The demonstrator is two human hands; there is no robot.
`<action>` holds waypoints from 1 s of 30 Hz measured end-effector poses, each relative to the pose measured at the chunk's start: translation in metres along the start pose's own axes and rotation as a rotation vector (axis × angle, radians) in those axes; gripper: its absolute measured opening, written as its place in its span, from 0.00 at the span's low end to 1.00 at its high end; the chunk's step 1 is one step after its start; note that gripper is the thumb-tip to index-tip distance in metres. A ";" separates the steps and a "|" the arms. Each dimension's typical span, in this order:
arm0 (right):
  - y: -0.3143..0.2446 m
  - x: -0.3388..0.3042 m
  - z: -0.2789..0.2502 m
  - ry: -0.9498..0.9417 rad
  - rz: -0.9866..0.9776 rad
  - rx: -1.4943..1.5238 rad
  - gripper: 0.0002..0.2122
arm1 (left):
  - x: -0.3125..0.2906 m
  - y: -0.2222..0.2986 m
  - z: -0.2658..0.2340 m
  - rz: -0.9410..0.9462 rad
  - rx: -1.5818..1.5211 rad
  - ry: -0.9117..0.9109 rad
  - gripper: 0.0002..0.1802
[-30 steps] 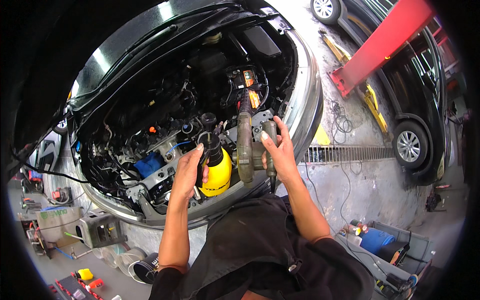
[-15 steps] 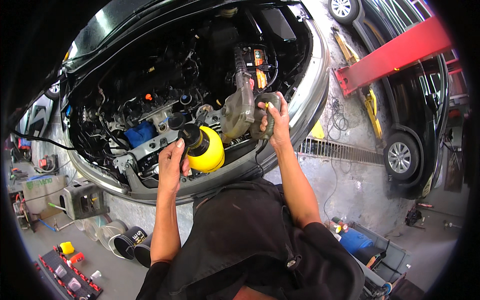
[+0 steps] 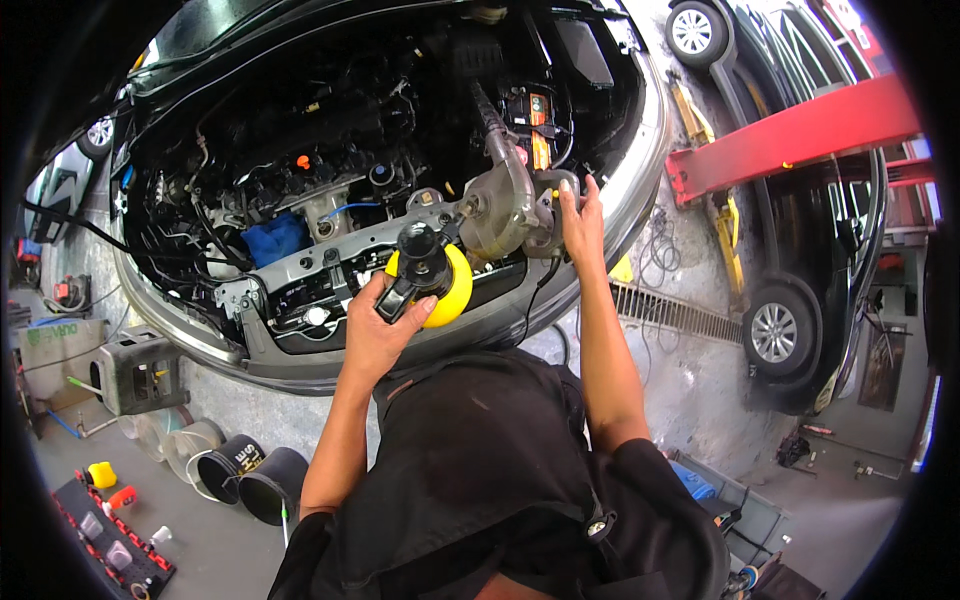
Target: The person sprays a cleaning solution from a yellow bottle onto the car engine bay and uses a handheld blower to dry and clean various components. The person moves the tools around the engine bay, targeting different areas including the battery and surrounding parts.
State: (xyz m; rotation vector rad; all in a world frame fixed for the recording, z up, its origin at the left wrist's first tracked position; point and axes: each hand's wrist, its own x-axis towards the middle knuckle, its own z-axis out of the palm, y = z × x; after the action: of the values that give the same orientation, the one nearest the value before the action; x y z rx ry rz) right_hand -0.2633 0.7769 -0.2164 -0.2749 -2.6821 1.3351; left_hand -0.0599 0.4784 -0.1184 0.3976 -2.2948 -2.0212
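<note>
Yellow pump sprayer (image 3: 461, 290) held over car's front edge (image 3: 505, 325), tipped, blk top twd me; L hand (image 3: 378, 328) curled shut round its handle. Just beyond, to R: grey-brown blower (image 3: 505, 215), nozzle twd batt. (image 3: 538, 130); can't tell if body rests on crossmember (image 3: 370, 237). Change vs. ½ sec ago: R hand (image 3: 583, 225) unwraps from blower grip, fingers now straight & open beside it; contact unclear. Reads as hold on blower eased, sprayer kept. Further L in bay: blue cloth (image 3: 277, 240). Floor drain (image 3: 685, 317) past R forearm.
</note>
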 end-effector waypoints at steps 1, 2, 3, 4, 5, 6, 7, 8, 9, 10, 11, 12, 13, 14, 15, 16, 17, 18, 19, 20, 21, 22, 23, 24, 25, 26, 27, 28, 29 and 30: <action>-0.008 -0.006 -0.004 0.061 -0.064 -0.033 0.34 | 0.001 -0.013 -0.004 -0.035 0.134 -0.006 0.26; -0.029 -0.016 -0.009 0.120 -0.132 -0.065 0.33 | 0.002 -0.017 0.000 0.019 0.061 0.025 0.29; -0.065 -0.032 -0.015 0.111 -0.179 0.098 0.29 | 0.001 -0.019 0.004 0.070 -0.007 0.067 0.31; -0.106 -0.052 -0.023 0.005 -0.236 0.274 0.25 | 0.001 -0.020 0.005 0.122 -0.074 0.113 0.34; -0.138 -0.072 -0.029 -0.122 -0.248 0.431 0.24 | 0.001 -0.021 0.002 0.154 0.028 0.048 0.41; -0.173 -0.098 -0.032 -0.287 -0.319 0.475 0.22 | -0.003 -0.014 0.003 0.178 0.056 0.059 0.40; -0.187 -0.105 -0.031 -0.376 -0.680 0.281 0.20 | -0.004 -0.019 0.006 0.250 0.106 0.076 0.38; -0.205 -0.123 -0.025 -0.394 -0.811 0.172 0.17 | -0.004 -0.025 0.010 0.321 0.154 0.090 0.37; -0.208 -0.129 -0.013 -0.345 -0.899 0.121 0.14 | -0.003 -0.017 0.014 0.279 0.085 0.037 0.34; -0.203 -0.133 -0.011 -0.416 -0.686 0.148 0.12 | -0.003 -0.014 0.018 0.278 0.090 0.048 0.35; -0.208 -0.135 -0.013 -0.382 -0.679 0.103 0.11 | -0.001 -0.011 0.019 0.273 0.085 0.038 0.35; -0.217 -0.134 -0.014 -0.363 -0.685 0.072 0.09 | 0.000 -0.009 0.017 0.265 0.091 0.050 0.34; -0.231 -0.130 -0.024 -0.327 -0.808 0.099 0.08 | 0.000 -0.009 0.016 0.299 0.109 0.062 0.34; -0.251 -0.127 -0.039 -0.298 -0.923 0.121 0.06 | -0.003 -0.011 0.014 0.323 0.123 0.072 0.34; -0.271 -0.129 -0.055 -0.250 -0.875 0.198 0.05 | -0.005 -0.018 0.014 0.276 0.126 0.044 0.34; -0.291 -0.131 -0.075 -0.187 -0.912 0.176 0.01 | -0.004 -0.019 0.016 0.333 0.093 0.049 0.34; -0.292 -0.135 -0.075 -0.177 -0.899 0.126 0.04 | -0.005 -0.015 0.014 0.248 0.108 -0.010 0.35; -0.281 -0.135 -0.063 -0.188 -0.937 0.053 0.07 | -0.005 -0.011 0.011 0.162 0.123 -0.065 0.36; -0.271 -0.133 -0.051 -0.204 -0.980 -0.020 0.10 | -0.005 -0.016 0.013 0.207 0.116 -0.012 0.36; -0.239 -0.129 -0.020 -0.228 -1.072 -0.124 0.14 | -0.003 -0.020 0.016 0.261 0.108 0.035 0.35; -0.212 -0.133 -0.003 -0.322 -1.042 -0.180 0.18 | 0.004 -0.021 0.019 0.318 0.090 0.079 0.34; -0.201 -0.134 0.000 -0.361 -0.974 -0.161 0.18 | 0.006 -0.017 0.020 0.289 0.078 0.001 0.35; -0.208 -0.140 -0.010 -0.406 -0.821 -0.141 0.16 | 0.002 -0.013 0.018 0.270 0.098 -0.020 0.36; -0.228 -0.141 -0.026 -0.445 -0.678 -0.117 0.15 | 0.002 -0.009 0.014 0.260 0.122 -0.034 0.36; -0.255 -0.142 -0.044 -0.468 -0.534 0.035 0.11 | -0.001 -0.010 0.008 0.226 0.099 -0.047 0.36; -0.270 -0.134 -0.061 -0.429 -0.722 0.162 0.11 | -0.004 -0.012 0.008 0.231 0.115 -0.034 0.36; -0.287 -0.126 -0.079 -0.383 -0.907 0.265 0.11 | -0.005 -0.014 0.011 0.236 0.120 -0.036 0.36; -0.290 -0.124 -0.080 -0.332 -1.023 0.272 0.11 | -0.006 -0.015 0.014 0.249 0.134 -0.039 0.35; -0.276 -0.126 -0.061 -0.308 -1.042 0.167 0.12 | -0.005 -0.016 0.015 0.245 0.130 -0.046 0.36; -0.255 -0.127 -0.035 -0.284 -1.054 0.023 0.12 | -0.003 -0.014 0.015 0.247 0.127 -0.034 0.36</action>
State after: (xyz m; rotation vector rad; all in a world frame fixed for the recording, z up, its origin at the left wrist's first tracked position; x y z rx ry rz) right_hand -0.1591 0.6248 0.0036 1.2249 -2.3143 1.0493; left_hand -0.0576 0.4921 -0.1343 0.0794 -2.3644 -1.7861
